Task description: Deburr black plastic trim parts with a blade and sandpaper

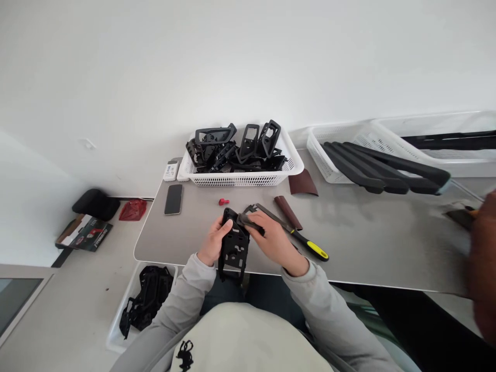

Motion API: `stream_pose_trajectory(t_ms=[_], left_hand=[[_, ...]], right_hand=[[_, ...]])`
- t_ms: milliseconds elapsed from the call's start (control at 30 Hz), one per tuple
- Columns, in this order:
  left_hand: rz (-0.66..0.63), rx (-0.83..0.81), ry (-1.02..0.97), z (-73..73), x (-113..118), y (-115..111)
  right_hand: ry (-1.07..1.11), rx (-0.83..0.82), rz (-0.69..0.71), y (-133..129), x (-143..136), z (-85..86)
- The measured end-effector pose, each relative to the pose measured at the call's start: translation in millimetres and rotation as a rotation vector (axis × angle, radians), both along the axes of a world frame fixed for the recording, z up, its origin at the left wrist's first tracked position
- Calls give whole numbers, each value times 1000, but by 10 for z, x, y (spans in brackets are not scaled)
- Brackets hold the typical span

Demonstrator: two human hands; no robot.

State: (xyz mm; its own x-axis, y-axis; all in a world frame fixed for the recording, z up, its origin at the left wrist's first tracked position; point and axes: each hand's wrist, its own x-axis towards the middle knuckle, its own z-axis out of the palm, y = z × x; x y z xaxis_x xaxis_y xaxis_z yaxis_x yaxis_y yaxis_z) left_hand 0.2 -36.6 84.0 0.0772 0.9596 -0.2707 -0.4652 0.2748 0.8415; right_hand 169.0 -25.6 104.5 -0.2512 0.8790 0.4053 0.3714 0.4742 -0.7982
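The grey worktop (372, 248) spans the middle of the frame. Three white baskets stand along its back: one at upper centre (240, 181) heaped with black parts too tangled to count, one right of it (325, 168) with long dark pieces, and one toward the upper right edge (457, 168). The single black frame part (234, 250) is at centre, between the two hands, its long axis running up and down the picture, its lower end past the worktop's near edge. The left hand (215, 240) grips its left side; the right hand (273, 240), nearer the top end, pinches one small dark piece (251, 223) against the upper right. Right of them lie one yellow-and-black handled tool (315, 249) and two brown sheets, one flat (303, 183), one curled (288, 212). One phone (173, 199) is left of centre, and one red piece (223, 202) sits just above the part.
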Motion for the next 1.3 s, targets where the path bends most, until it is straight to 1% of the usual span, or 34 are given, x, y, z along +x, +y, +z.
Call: stream_pose_trajectory(t_ms=[33, 100, 167, 200, 233, 300, 333, 400, 467, 600, 633, 667, 733, 767, 800, 867, 933, 967, 1033, 1100, 1133, 1200, 1233, 1267, 1300], left_hand=[[17, -6, 2, 0, -1, 0], [100, -21, -3, 18, -43, 19], [219, -24, -18, 53, -109, 55], [250, -21, -17, 71, -134, 72], [239, -14, -11, 86, -146, 85], [168, -5, -1, 98, -124, 94], [133, -1, 1, 94, -93, 88], [97, 8, -7, 76, -20, 63], [118, 15, -15, 59, 25, 38], [212, 7, -5, 82, -29, 35], [209, 6, 2, 96, -48, 41], [192, 5, 9, 109, -58, 48], [152, 3, 28, 123, -40, 53], [139, 3, 39, 121, -14, 51], [141, 6, 48, 112, 19, 46], [166, 23, 62, 82, 82, 29], [178, 36, 73, 50, 109, 12], [185, 33, 77, 39, 103, 7], [218, 15, 79, 29, 59, 9], [251, -12, 76, 37, 0, 22], [254, -22, 77, 44, -23, 30], [227, -30, 84, 58, -37, 42], [205, -29, 87, 63, -29, 45], [187, -24, 86, 67, -12, 44], [173, -18, 85, 69, 8, 41]], right_hand=[[-49, -13, 51, 9, 8, -11], [-149, -67, 114, 18, 60, -73], [-183, -128, 109, 13, 118, -150], [-158, -141, 63, 3, 131, -176], [-111, -137, 2, -12, 127, -184], [8, -83, -117, -53, 71, -145], [51, -49, -131, -74, 27, -105], [77, 3, -60, -107, -53, -25], [41, 8, 20, -116, -78, 3], [-125, -128, 118, -85, 42, -115], [-128, -146, 94, -83, 68, -143], [-101, -138, 34, -89, 77, -155], [-14, -73, -87, -127, 31, -124], [20, -31, -104, -155, -20, -89], [32, 9, -79, -185, -81, -51], [-7, 73, 41, -229, -194, -1], [-67, 100, 118, -232, -237, -19], [-96, 98, 133, -215, -220, -53], [-157, 74, 117, -156, -124, -143], [-218, 49, 29, -97, -3, -209], [-225, 42, -19, -80, 41, -217], [-167, 60, -91, -88, 60, -180], [-126, 86, -90, -110, 33, -142], [-95, 117, -56, -138, -12, -101], [-88, 147, 18, -167, -66, -66]])
